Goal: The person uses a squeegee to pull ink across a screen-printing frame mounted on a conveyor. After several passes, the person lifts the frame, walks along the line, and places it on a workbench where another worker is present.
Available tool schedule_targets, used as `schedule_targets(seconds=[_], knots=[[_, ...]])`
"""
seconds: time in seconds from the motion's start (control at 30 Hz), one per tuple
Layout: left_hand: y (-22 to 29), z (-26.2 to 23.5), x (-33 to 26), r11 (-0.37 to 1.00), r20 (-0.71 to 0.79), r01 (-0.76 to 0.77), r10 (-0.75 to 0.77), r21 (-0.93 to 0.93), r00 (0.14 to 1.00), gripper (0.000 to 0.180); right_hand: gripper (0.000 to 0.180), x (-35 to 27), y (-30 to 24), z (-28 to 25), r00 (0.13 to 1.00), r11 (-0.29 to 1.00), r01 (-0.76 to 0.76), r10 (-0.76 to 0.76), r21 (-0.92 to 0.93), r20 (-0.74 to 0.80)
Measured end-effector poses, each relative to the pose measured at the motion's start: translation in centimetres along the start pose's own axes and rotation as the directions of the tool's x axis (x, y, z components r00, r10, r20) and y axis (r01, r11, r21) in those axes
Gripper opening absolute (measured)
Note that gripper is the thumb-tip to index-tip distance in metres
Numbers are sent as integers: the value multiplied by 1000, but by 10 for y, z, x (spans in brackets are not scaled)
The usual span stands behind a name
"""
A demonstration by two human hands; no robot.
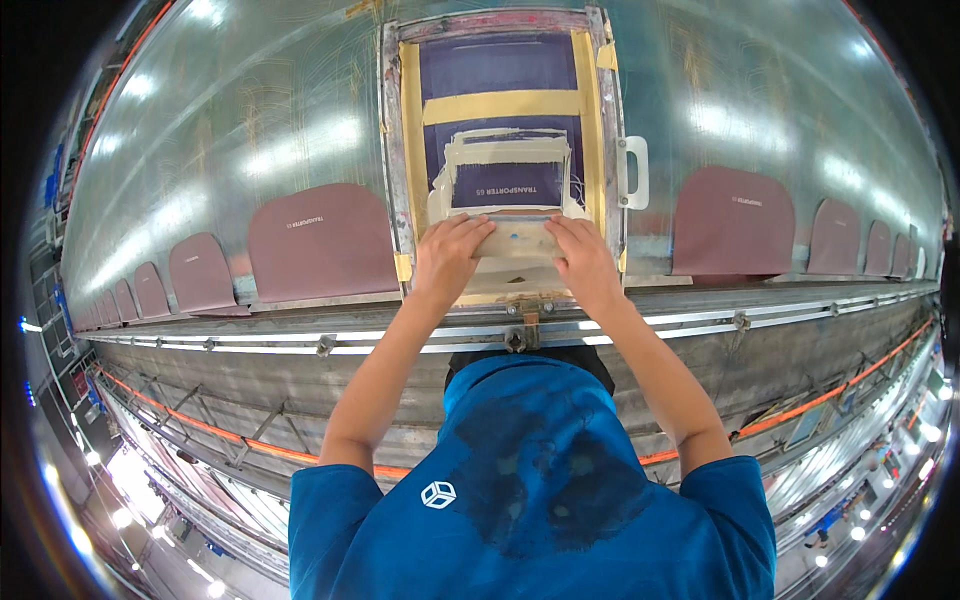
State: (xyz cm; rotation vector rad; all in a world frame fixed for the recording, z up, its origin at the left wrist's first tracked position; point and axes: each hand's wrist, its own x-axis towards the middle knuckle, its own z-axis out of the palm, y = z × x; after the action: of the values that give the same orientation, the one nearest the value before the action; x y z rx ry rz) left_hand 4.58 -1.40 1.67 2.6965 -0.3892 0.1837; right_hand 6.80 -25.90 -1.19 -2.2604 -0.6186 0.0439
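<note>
A screen printing frame [392, 165] lies on the long table in front of me, its purple mesh [500, 65] bordered with yellow tape. Near its close end, my left hand [450, 253] and my right hand [584, 258] grip the two ends of a pale squeegee [516, 238]. The fingers curl over its top edge; the thumbs are pressed to the near side. Whitish ink [505, 149] is smeared on the mesh just beyond the squeegee, around a purple area with reversed-looking lettering. The squeegee's lower edge is hidden.
Maroon cut panels [320, 245] lie in a row along the table on both sides of the frame. A white handle [636, 172] sticks out from the frame's right side. A metal rail [690, 322] with bolts runs along the table's near edge. Behind me stretches an orange bar [830, 390].
</note>
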Motion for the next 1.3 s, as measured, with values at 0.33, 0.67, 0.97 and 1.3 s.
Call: schedule_targets(seconds=[0.33,0.67,0.97,1.3], knots=[[-22,-11,57,990,92,141,-142,15,986,42,48,51,21,3,997,996,-30,36,84,-61],[-14,-2,19,985,158,171,-167,-12,973,46,44,15,9,8,997,993,-53,59,101,-57],[-28,-6,47,988,192,143,-151,57,970,41,46,32,15,13,997,994,-54,58,93,-49],[8,-51,-10,899,179,215,-156,-382,971,73,44,-20,-13,28,997,995,-81,80,56,16]])
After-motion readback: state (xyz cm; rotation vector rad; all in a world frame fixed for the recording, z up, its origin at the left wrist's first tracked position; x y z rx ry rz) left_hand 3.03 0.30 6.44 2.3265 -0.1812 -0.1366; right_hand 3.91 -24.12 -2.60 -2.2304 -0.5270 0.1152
